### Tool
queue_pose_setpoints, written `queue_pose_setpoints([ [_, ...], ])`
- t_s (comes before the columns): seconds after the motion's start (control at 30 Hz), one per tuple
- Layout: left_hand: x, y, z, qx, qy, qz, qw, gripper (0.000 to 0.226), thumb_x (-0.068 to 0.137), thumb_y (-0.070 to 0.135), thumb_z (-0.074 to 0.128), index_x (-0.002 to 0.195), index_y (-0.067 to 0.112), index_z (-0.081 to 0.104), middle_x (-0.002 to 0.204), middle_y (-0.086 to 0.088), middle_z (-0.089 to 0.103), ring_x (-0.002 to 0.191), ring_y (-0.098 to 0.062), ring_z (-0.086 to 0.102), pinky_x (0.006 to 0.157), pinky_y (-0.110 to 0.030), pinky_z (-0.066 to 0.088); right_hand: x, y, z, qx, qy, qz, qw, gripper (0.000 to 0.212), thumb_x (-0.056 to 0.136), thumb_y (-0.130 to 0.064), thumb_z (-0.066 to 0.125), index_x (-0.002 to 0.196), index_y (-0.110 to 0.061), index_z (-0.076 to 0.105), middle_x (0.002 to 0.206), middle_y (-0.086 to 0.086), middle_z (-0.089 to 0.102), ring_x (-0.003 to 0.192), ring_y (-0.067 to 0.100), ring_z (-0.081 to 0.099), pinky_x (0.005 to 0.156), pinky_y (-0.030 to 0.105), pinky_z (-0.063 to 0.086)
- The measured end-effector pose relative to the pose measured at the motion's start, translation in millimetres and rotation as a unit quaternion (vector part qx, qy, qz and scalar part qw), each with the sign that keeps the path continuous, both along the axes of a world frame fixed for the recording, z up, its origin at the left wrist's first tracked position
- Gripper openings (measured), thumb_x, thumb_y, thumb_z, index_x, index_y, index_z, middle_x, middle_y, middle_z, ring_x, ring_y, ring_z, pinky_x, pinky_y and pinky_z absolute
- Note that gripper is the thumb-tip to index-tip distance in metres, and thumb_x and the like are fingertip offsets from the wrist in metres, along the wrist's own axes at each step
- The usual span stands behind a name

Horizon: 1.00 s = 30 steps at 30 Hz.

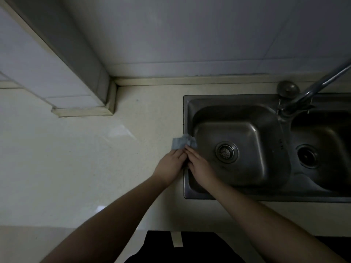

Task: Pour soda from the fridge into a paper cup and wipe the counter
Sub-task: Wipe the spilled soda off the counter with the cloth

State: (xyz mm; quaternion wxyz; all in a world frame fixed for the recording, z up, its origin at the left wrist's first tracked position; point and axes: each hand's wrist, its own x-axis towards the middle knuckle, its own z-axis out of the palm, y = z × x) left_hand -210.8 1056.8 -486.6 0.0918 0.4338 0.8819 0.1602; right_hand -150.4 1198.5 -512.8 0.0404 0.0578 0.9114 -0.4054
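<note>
Pale speckled counter (79,168) runs under a tiled wall, dim all over, with a steel double sink (235,100) set into it on my right. Both my hands meet at the sink's left rim: my left hand (170,166) and my right hand (199,168) come together with fingertips touching, and between them they pinch the near edge of a small grey-blue cloth (182,143). It lies crumpled across the rim, partly on the counter and partly hanging over the left basin. How my fingers curl underneath I cannot tell; only their backs show.

Some small dark marks sit on the divider between the basins, too blurred to read as writing. No brand or label is legible anywhere.

A faucet (311,90) slants in from the upper right, its top cut off by the frame edge, and the right basin is cut off too. A round metal plug (287,88) rests behind the sink. Dark clothing shows at the bottom edge.
</note>
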Motion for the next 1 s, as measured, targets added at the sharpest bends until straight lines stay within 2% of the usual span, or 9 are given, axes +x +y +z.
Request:
queue_pose_setpoints([
  [0.13,-6.6,7.4,7.0,-0.048,0.037,-0.024,0.998,0.033,0.087,0.016,0.06,0.119,0.009,0.063,0.118,-0.013,0.063,0.1,-0.03,0.061,0.079,-0.038,0.05,2.2,2.6,8.5,-0.079,-0.038,-0.086,0.992,0.049,0.093,-0.008,0.055,0.141,-0.013,0.044,0.147,0.005,0.043,0.129,0.019,0.046,0.108,0.025,0.035],
  [0.27,-12.2,2.6,9.6,-0.087,0.055,-0.039,0.994,0.034,0.093,0.02,0.051,0.125,0.013,0.059,0.126,-0.01,0.058,0.109,-0.028,0.056,0.083,-0.038,0.046,3.0,1.3,14.8,-0.037,-0.069,-0.124,0.989,0.047,0.092,-0.02,0.06,0.136,-0.014,0.049,0.133,0.011,0.056,0.118,0.025,0.055,0.097,0.029,0.041],
  [0.37,-23.2,-13.9,5.2,-0.093,0.072,-0.047,0.992,0.028,0.093,0.022,0.05,0.118,0.016,0.061,0.125,-0.007,0.058,0.102,-0.026,0.057,0.079,-0.036,0.047,4.4,-10.3,14.1,0.021,-0.073,-0.086,0.993,0.049,0.096,-0.029,0.051,0.143,-0.016,0.04,0.147,0.006,0.041,0.13,0.023,0.044,0.104,0.03,0.037],
  [0.53,-51.0,-56.1,5.1,-0.071,0.088,-0.087,0.99,0.034,0.086,0.029,0.038,0.101,0.021,0.067,0.106,-0.003,0.065,0.083,-0.02,0.062,0.067,-0.029,0.051,-4.0,-38.1,5.9,0.156,-0.102,-0.062,0.981,0.058,0.099,-0.038,0.041,0.15,-0.018,0.023,0.16,0.002,0.011,0.142,0.024,0.022,0.113,0.035,0.027],
  [0.6,-61.7,-70.0,5.2,-0.064,0.099,-0.096,0.988,0.033,0.085,0.029,0.039,0.099,0.022,0.068,0.103,-0.002,0.066,0.08,-0.019,0.062,0.066,-0.027,0.05,-14.6,-52.7,4.5,0.213,-0.078,-0.034,0.973,0.058,0.097,-0.035,0.047,0.148,-0.013,0.031,0.158,0.007,0.018,0.145,0.024,0.019,0.115,0.04,0.025],
  [0.67,-73.1,-83.8,4.4,-0.066,0.099,-0.087,0.989,0.032,0.085,0.029,0.04,0.097,0.021,0.068,0.102,-0.002,0.066,0.079,-0.019,0.062,0.065,-0.028,0.05,-33.5,-65.9,3.9,0.263,-0.053,0.0,0.963,0.058,0.093,-0.033,0.055,0.143,-0.008,0.04,0.153,0.011,0.031,0.143,0.026,0.025,0.115,0.044,0.025],
  [0.8,-100.6,-119.8,3.2,-0.078,0.111,-0.036,0.99,0.031,0.082,0.027,0.041,0.094,0.016,0.067,0.098,-0.005,0.066,0.074,-0.022,0.062,0.06,-0.03,0.05,-88.8,-90.1,8.9,0.262,-0.049,0.073,0.961,0.06,0.097,-0.033,0.046,0.149,-0.01,0.027,0.158,0.008,0.018,0.146,0.024,0.016,0.116,0.038,0.012],
  [0.9,-122.6,-143.1,3.9,-0.093,0.13,0.011,0.987,0.031,0.081,0.024,0.039,0.094,0.012,0.065,0.093,-0.009,0.063,0.071,-0.025,0.059,0.06,-0.034,0.048,-132.3,-109.4,9.9,0.263,-0.025,0.096,0.96,0.058,0.095,-0.031,0.052,0.146,-0.009,0.034,0.155,0.009,0.028,0.142,0.026,0.027,0.115,0.039,0.019],
  [1.0,-145.6,-152.2,7.8,-0.1,0.138,0.056,0.984,0.034,0.082,0.023,0.038,0.097,0.011,0.066,0.094,-0.01,0.063,0.074,-0.026,0.06,0.065,-0.037,0.052,-175.2,-123.9,10.8,0.287,-0.032,0.123,0.95,0.058,0.099,-0.033,0.04,0.151,-0.013,0.021,0.159,0.006,0.016,0.146,0.023,0.015,0.118,0.038,0.011],
])
